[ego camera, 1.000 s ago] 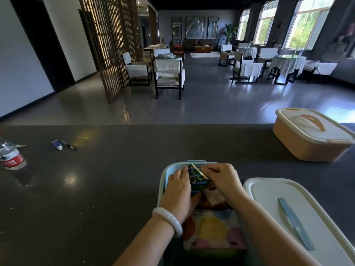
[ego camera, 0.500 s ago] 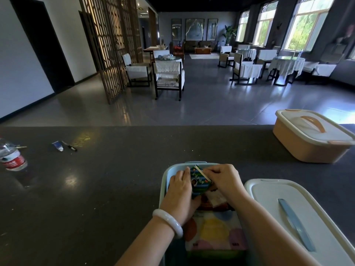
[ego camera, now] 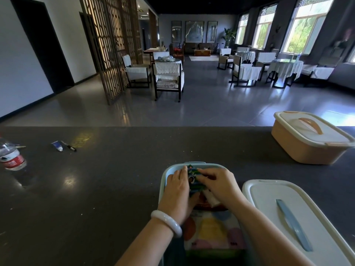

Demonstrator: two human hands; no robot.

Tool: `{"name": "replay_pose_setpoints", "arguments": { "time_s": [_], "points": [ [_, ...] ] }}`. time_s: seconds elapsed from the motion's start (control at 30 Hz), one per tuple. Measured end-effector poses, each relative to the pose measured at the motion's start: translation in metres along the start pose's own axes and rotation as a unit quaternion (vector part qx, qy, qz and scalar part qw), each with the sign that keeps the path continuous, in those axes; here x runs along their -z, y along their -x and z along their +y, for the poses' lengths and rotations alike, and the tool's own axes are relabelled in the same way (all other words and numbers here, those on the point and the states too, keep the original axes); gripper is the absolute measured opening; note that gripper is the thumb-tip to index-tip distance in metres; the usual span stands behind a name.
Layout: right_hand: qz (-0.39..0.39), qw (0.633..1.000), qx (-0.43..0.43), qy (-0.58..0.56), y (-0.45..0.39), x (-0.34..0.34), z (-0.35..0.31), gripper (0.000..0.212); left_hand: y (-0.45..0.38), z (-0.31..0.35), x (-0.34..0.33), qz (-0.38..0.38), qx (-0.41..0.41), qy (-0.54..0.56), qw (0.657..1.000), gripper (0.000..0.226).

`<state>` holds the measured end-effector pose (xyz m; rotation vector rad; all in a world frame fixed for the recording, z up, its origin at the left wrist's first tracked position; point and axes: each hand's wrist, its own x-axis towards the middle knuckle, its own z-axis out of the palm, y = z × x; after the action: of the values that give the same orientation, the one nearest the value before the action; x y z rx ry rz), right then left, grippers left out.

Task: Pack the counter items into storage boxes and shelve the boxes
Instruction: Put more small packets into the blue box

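Both hands are down inside the open pale blue storage box at the near edge of the dark counter. The left hand, a white bangle on its wrist, and the right hand curl their fingers round a small green packet, holding it between them at the far end of the box. Under it lie a red-and-white packet and, nearer, a pastel spotted pack. The box's white lid with its blue handle lies just to the right, off the box. Farther right, near the counter's far edge, sits a peach box with its lid on. Well off to the left stand a water bottle, a small blue tube and a dark pen beside it. Beyond the counter spreads a room of white-draped chairs and a wooden lattice screen.
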<state>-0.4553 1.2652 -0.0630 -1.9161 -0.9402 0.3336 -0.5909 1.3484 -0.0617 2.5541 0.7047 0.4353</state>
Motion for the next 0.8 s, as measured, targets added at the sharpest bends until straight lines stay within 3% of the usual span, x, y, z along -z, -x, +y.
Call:
{"name": "replay_pose_setpoints", "arguments": {
  "time_s": [0.23,0.4,0.53,0.6,0.67,0.8],
  "points": [
    [0.014,0.998,-0.019,-0.052,-0.002,0.000,0.011,0.026,0.001,0.005,0.002,-0.004,0.000,0.010,1.000,0.077],
    [0.002,0.999,-0.021,-0.048,-0.007,0.003,0.019,0.036,-0.001,-0.007,0.017,-0.110,-0.044,0.011,0.993,0.088],
    [-0.016,0.999,-0.023,-0.025,-0.012,0.003,0.020,0.031,-0.001,-0.021,0.031,-0.167,-0.096,-0.079,0.978,0.106],
    [-0.040,0.999,-0.029,-0.017,-0.014,0.001,0.018,0.026,-0.001,-0.027,0.031,-0.148,-0.108,-0.123,0.975,0.098],
    [-0.063,0.998,-0.020,0.013,-0.016,-0.003,0.016,0.020,-0.001,-0.031,0.029,-0.133,-0.115,-0.156,0.972,0.090],
    [-0.060,0.987,0.024,0.146,-0.015,-0.010,0.012,0.018,-0.001,-0.034,0.020,-0.169,-0.078,-0.171,0.968,0.100]
  ]
}}
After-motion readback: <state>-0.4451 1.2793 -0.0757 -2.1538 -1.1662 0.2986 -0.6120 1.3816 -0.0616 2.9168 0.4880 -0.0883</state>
